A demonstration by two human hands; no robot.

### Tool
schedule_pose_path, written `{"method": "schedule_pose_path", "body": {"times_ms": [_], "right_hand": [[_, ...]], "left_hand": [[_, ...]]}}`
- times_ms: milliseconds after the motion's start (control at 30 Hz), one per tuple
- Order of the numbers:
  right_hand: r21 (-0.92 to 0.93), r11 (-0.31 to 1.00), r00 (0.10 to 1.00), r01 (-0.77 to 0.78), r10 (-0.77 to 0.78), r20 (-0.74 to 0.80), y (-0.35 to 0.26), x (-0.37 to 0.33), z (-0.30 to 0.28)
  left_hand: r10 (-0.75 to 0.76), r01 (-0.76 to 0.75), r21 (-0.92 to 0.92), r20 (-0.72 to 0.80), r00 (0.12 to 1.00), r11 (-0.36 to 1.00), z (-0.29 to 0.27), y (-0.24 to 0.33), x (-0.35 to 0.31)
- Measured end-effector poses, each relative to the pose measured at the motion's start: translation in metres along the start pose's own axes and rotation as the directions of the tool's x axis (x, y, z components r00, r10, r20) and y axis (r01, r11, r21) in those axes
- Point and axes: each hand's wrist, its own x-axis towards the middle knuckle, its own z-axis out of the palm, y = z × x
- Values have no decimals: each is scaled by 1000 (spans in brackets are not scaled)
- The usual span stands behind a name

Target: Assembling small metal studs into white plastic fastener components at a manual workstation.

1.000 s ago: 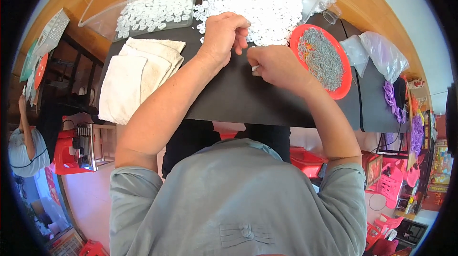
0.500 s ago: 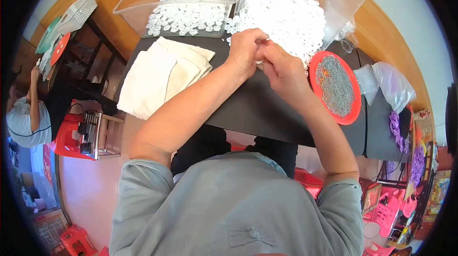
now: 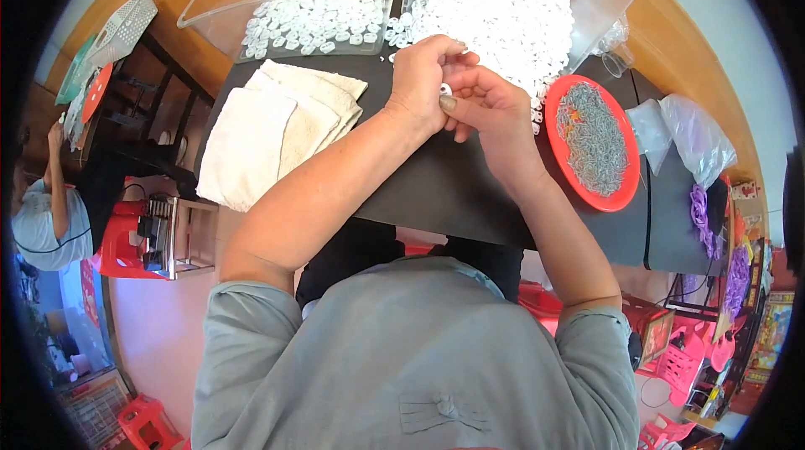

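Note:
My two hands meet above the black table (image 3: 436,182), just in front of a heap of small white plastic pieces (image 3: 495,14). A single small white plastic piece (image 3: 445,89) shows between them. My left hand (image 3: 419,77) is closed around it from the left, its fingertips partly hidden. From the right, my right hand (image 3: 496,106) has its thumb tip against the piece's lower edge, with the index finger bent over above and the other fingers loosely curled. To the right lies a red plate (image 3: 622,197) with many thin grey metal pins or screws (image 3: 593,144).
Folded cream cloths (image 3: 251,140) lie on the left, by my forearm. Behind them a clear tray (image 3: 323,52) holds more white pieces. Clear plastic bags (image 3: 696,135) and purple cord (image 3: 703,219) are at the right. Another person (image 3: 50,215) works at a far-left table.
The right hand's fingers have loosened and spread a little, uncovering the white piece. My view has shifted slightly, moving the table things a little in the picture.

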Motion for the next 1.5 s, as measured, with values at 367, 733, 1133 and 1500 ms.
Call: {"method": "schedule_pose_path", "body": {"times_ms": [367,733,1133,1500], "right_hand": [[316,949,990,14,32,-137,-12,13,-50],[269,962,988,50,-8,-157,-12,15,-55],[103,976,965,193,-170,-201,-10,15,-48],[18,976,961,215,-208,-181,-7,14,-44]], "left_hand": [[234,-248,335,83,969,909,4,-3,-4],[288,-343,448,187,939,826,10,-5,-13],[274,-336,460,199,941,822,9,-4,-13],[229,-284,408,179,957,868,12,-6,-16]]}}
